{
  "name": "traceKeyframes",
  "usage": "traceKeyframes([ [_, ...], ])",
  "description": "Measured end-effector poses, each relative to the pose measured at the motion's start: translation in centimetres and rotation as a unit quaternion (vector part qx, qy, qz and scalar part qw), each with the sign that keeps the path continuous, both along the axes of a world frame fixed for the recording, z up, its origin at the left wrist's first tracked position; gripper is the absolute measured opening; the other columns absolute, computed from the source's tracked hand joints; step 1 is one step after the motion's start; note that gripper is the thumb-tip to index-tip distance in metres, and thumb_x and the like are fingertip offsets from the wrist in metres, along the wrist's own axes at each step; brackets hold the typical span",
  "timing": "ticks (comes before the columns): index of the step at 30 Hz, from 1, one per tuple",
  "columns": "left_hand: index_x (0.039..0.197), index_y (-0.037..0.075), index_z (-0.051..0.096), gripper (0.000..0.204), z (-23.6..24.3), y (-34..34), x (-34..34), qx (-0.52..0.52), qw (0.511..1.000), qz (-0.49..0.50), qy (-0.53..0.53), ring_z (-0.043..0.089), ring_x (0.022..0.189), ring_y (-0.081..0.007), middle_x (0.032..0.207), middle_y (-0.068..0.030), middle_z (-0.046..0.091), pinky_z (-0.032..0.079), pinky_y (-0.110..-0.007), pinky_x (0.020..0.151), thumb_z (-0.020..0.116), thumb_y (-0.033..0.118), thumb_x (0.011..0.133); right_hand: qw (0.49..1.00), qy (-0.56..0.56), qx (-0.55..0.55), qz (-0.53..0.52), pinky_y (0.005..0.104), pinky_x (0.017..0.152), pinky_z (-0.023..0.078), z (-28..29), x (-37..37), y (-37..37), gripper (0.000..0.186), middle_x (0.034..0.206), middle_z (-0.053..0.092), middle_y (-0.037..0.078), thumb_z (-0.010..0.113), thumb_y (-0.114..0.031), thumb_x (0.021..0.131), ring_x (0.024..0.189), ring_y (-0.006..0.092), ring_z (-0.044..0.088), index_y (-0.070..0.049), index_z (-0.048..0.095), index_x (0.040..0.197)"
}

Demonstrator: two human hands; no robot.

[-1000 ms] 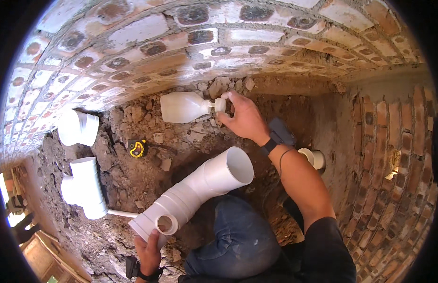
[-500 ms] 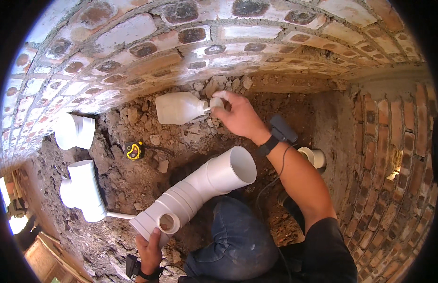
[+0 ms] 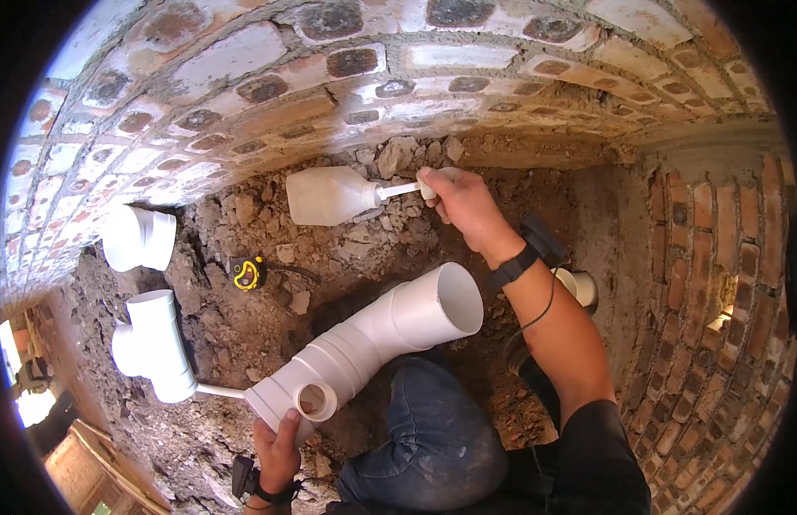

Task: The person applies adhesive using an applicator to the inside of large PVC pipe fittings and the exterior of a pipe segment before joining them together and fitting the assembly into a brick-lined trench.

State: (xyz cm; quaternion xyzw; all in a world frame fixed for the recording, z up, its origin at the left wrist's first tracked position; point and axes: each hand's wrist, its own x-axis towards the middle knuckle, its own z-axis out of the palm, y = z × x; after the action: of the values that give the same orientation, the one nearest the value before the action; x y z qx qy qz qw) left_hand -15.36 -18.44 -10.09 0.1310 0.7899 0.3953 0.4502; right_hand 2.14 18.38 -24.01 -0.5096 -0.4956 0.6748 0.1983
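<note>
1 cap [image 3: 427, 186] is pinched by the right hand [image 3: 467, 206], its stick [image 3: 400, 190] reaching the bottle [image 3: 330, 196]; 1 pipe [image 3: 351, 354] is pinched by the left hand [image 3: 279, 452].

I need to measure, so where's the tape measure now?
In the head view, left of centre, the tape measure lies on the soil between the bottle and the tee.

Bottle [image 3: 328, 196] lies beyond pipe [image 3: 351, 348], seemingly on rubble [image 3: 360, 242].
</note>
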Motion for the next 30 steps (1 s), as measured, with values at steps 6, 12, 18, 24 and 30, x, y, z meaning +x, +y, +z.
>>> traceKeyframes([
  [6, 0.116, -0.007, 0.064, 0.037, -0.4, 0.0, -0.4, -0.015, 1.0, -0.002, -0.01, 0.065, 0.091, -0.0177, 0.102, -0.0115, 0.07, 0.05, -0.031, 0.08, 0.06, 0.025, 0.096, 0.995, 0.009, -0.096, -0.009, 0.0237, 0.048, 0.034, 0.5, 0.6, 0.1, 0.034, 0.07, 0.055, -0.001, 0.061, -0.036, 0.098, 0.055, 0.0077, 0.044, -0.007, 0.064, 0.081],
  [12, 0.121, -0.009, 0.056, 0.044, -1.1, -0.6, 0.1, -0.04, 0.998, 0.05, 0.023, 0.062, 0.099, -0.0214, 0.111, -0.0153, 0.065, 0.049, -0.034, 0.086, 0.064, 0.025, 0.095, 0.988, 0.045, -0.146, -0.033, 0.024, 0.044, 0.034, -1.1, 1.4, 0.2, 0.03, 0.069, 0.057, 0.0, 0.062, -0.035, 0.097, 0.053, 0.0074, 0.044, -0.009, 0.065, 0.084],
  [18, 0.132, -0.006, 0.045, 0.054, -2.3, -2.5, -1.0, -0.057, 0.997, 0.055, 0.025, 0.059, 0.109, -0.0251, 0.123, -0.0183, 0.058, 0.047, -0.037, 0.094, 0.064, 0.029, 0.095, 0.979, 0.123, -0.146, -0.077, 0.0221, 0.049, 0.037, 1.2, 9.7, 0.1, 0.025, 0.073, 0.06, 0.0, 0.062, -0.034, 0.095, 0.057, 0.0075, 0.048, -0.009, 0.066, 0.091],
  [24, 0.131, -0.006, 0.045, 0.057, -2.6, -1.1, -0.5, -0.067, 0.995, 0.055, 0.041, 0.059, 0.112, -0.0272, 0.127, -0.0199, 0.057, 0.047, -0.039, 0.095, 0.064, 0.034, 0.095, 0.985, -0.069, -0.011, -0.158, 0.0249, 0.054, 0.039, 5.6, 25.3, -3.6, 0.025, 0.071, 0.06, -0.001, 0.064, -0.031, 0.093, 0.061, 0.0089, 0.052, -0.007, 0.069, 0.09],
  [30, 0.129, -0.007, 0.044, 0.058, -3.0, -0.6, -0.2, -0.075, 0.996, 0.035, 0.036, 0.058, 0.113, -0.0283, 0.126, -0.0213, 0.056, 0.045, -0.04, 0.098, 0.065, 0.035, 0.095, 0.904, -0.408, 0.12, -0.041, 0.0413, 0.072, 0.052, 0.8, 35.8, -7.5, 0.042, 0.082, 0.07, 0.019, 0.071, -0.036, 0.083, 0.075, 0.0301, 0.067, 0.0, 0.069, 0.104],
])
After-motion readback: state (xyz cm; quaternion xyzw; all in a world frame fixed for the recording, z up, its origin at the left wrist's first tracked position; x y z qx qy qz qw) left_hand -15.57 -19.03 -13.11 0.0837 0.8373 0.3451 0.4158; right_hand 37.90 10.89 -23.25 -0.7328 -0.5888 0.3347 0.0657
